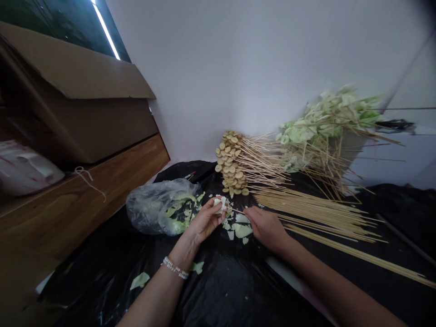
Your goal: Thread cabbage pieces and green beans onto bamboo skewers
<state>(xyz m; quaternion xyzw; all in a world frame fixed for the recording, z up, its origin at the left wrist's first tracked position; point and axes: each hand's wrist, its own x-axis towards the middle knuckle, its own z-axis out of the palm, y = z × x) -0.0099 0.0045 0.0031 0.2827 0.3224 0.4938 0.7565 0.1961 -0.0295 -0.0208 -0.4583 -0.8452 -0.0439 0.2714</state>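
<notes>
Near the middle, my left hand (206,221) pinches a pale cabbage piece (220,204) between thumb and fingers. My right hand (265,225) is closed around a thin wooden skewer (236,210), whose far end meets the cabbage in my left hand. How deep the tip goes in is hidden. Loose cabbage pieces (242,230) lie on the black plastic sheet (218,290) between and below my hands. Left of my left hand lies a clear plastic bag (150,206), with more cabbage scraps (184,211) at its mouth.
Skewers with round pale slices (231,159) are stacked against the wall. Bare skewers (316,209) lie to the right of my right hand. Behind them, skewered cabbage leaves (330,116) form a tall heap. A cardboard box (109,122) stands on a wooden surface (136,165) at left.
</notes>
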